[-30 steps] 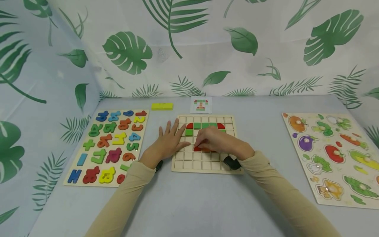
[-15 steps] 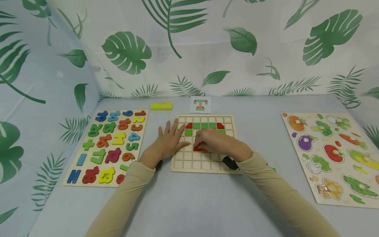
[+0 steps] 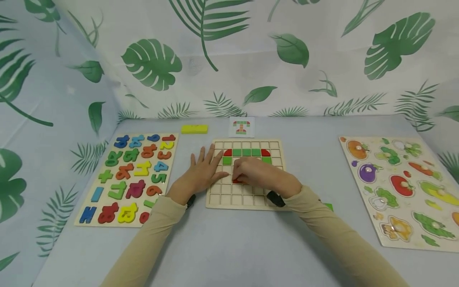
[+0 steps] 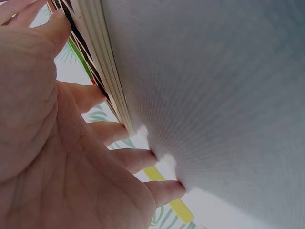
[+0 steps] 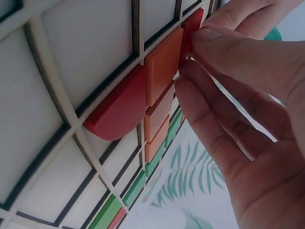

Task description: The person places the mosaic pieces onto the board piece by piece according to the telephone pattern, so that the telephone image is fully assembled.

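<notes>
A wooden grid board (image 3: 216,201) lies in the middle of the table with red, green and orange tiles in its cells. My left hand (image 3: 197,175) rests with fingers spread across the board's left edge; in the left wrist view the little finger touches the table. My right hand (image 3: 261,171) reaches over the board. In the right wrist view its thumb and index finger pinch a red tile (image 5: 192,36) beside an orange tile (image 5: 163,67). On the other side of that orange tile sits a red quarter-round tile (image 5: 121,107). From the head view, my right hand hides most of these tiles.
A pattern card (image 3: 242,127) and a yellow block (image 3: 194,129) lie behind the board. The number puzzle (image 3: 123,179) is on the left, the vegetable puzzle (image 3: 401,191) on the right. A green piece (image 3: 328,207) shows beside my right sleeve.
My right hand has shifted slightly left and covers more of the orange tile. The green piece by my right sleeve has come into sight. My left hand holds its place on the board.
</notes>
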The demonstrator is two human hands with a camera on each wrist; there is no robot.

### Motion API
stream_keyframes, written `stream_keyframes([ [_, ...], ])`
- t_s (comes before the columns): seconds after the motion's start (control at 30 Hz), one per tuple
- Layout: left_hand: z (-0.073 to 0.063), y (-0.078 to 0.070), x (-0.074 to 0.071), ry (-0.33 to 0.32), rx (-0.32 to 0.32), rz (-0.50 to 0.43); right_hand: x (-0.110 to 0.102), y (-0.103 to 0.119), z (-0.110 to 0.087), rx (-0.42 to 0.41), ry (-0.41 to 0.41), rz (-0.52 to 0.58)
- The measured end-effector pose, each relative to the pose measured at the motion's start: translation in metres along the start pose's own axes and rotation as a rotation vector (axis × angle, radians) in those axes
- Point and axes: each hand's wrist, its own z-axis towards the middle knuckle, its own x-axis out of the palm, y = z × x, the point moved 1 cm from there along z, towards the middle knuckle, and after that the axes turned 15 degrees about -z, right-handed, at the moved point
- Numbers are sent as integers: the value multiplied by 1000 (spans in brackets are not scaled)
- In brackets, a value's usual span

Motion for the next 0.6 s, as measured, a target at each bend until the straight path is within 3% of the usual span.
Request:
stream_keyframes([
  [0.13, 0, 0, 0, -1, -7, -4, 0, 1, -2, 11, 0, 7],
  [0.3, -1, 0, 1, -8, 1, -9, -3, -1, -12, 98, -2, 47],
  [0.6, -2, 0, 1, -23, 18, -21, -28, -24, -57, 200, 1, 130],
])
